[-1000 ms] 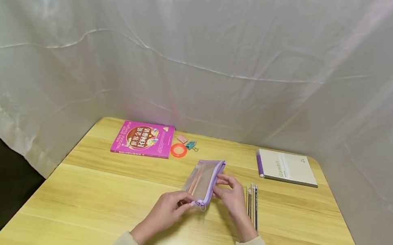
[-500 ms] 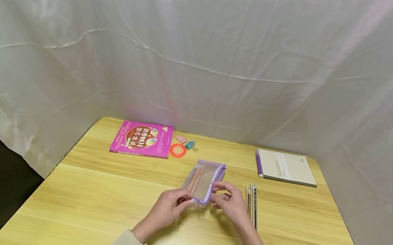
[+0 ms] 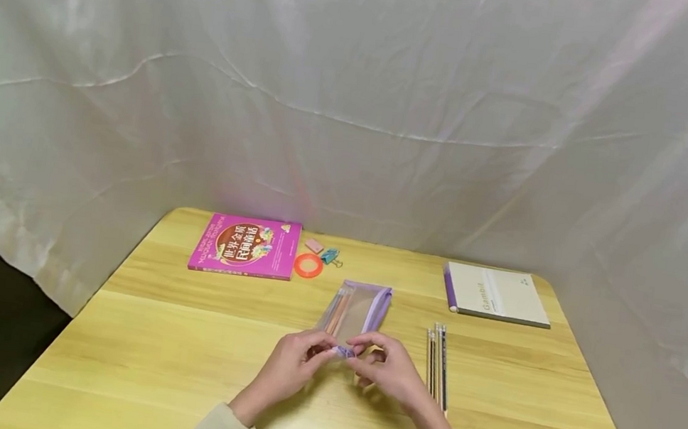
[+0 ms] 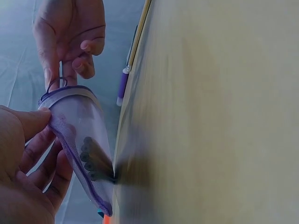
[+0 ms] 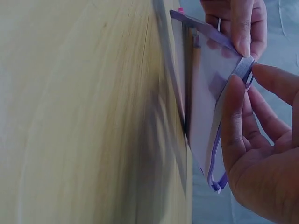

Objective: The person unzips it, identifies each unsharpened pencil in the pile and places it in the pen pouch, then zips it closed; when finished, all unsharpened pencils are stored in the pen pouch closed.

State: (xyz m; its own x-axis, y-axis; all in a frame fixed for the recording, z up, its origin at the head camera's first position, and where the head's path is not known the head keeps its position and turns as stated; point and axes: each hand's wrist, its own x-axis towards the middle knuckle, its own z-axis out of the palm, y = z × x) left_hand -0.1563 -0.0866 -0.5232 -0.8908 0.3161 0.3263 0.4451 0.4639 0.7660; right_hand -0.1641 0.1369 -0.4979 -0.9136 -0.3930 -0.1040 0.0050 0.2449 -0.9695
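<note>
A translucent pencil case with purple edging lies on the table's middle, its near end raised toward my hands. Several pencils show through its side. My left hand pinches the near left corner between thumb and fingers; the left wrist view shows the thumb on the purple rim. At the same end my right hand pinches the zipper pull, a thin loop, with thumb and forefinger. In the right wrist view the zipper strip runs between the two hands. The fingers partly hide the pull.
Several loose pencils lie right of the case. A notebook with a purple pen is at back right. A magenta book, orange ring, eraser and teal binder clip are at back left.
My right hand has slid along the case's right edge toward me, down to the near corner beside my left hand. The left hand keeps its grip; the case now lies flatter.
</note>
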